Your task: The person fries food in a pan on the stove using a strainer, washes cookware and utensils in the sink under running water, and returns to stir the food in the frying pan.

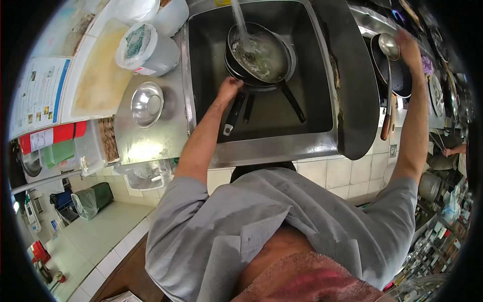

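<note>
Several dark pans are stacked in the sink (206, 40), their handles pointing toward me. Water runs into the top frying pan (271, 78), which holds cloudy water and pale green bits. My left hand (230, 88) is closed at the near left rim of this pan, with its fingertips against the edge. To the right, my right hand (406, 44) is stretched out beside the bowl of a large metal ladle (389, 46). That hand is smeared, so its fingers do not show clearly. The ladle lies over a dark pan (402, 78), its wooden handle toward me.
A steel bowl (147, 104) stands on the left counter, below a white bucket (149, 50) with a green scrubber on top. A dark curved ledge (354, 85) borders the sink's right side. Another person's hand (447, 151) shows at far right.
</note>
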`<state>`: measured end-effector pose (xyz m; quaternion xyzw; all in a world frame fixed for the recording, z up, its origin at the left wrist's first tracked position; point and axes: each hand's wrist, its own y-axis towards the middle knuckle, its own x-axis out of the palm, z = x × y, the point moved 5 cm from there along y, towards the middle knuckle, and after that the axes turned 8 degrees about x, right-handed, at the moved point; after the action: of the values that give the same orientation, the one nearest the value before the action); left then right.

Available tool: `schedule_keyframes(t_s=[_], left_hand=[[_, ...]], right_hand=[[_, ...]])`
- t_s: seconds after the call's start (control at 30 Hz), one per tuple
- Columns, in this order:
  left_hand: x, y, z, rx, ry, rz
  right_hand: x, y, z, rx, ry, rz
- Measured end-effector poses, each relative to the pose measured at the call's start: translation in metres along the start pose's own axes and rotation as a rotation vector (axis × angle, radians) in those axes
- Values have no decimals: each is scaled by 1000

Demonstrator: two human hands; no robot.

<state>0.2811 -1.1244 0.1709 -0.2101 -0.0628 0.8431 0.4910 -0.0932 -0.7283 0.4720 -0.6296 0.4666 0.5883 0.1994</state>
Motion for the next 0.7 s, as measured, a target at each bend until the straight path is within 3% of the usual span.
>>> schedule_keyframes(t_s=[0.03,0.07,0.1,0.13,0.2,0.27,0.33,0.47,0.53,0.57,0.67,0.7], left_hand=[[0,21,-7,7,0,-1],[-8,43,-17,-36,58,141],[-15,56,-26,-82,114,283],[-12,62,-31,-80,109,281],[-13,76,-32,-60,168,402],[-7,100,-62,-79,136,397],[-9,112,-73,-100,107,396],[-12,108,-66,-107,110,376],[-13,99,-37,-190,31,172],[-19,96,-29,-198,38,177],[-20,93,26,233,562,193],[-20,90,50,262,619,207]], right_hand=[[-16,0,-50,-87,181,-19],[-32,-5,-107,-176,359,-41],[-53,-30,-181,-129,259,-135],[-74,-56,-255,-90,152,-231],[-9,-49,-284,-346,173,-473],[55,-75,-321,-346,15,-613],[127,-107,-341,-320,-128,-802],[249,-167,-344,-193,-30,-782],[294,-175,-339,-61,76,-631],[308,-177,-334,-15,129,-480],[309,-162,-324,-41,234,-498],[299,-157,-320,65,305,-499]])
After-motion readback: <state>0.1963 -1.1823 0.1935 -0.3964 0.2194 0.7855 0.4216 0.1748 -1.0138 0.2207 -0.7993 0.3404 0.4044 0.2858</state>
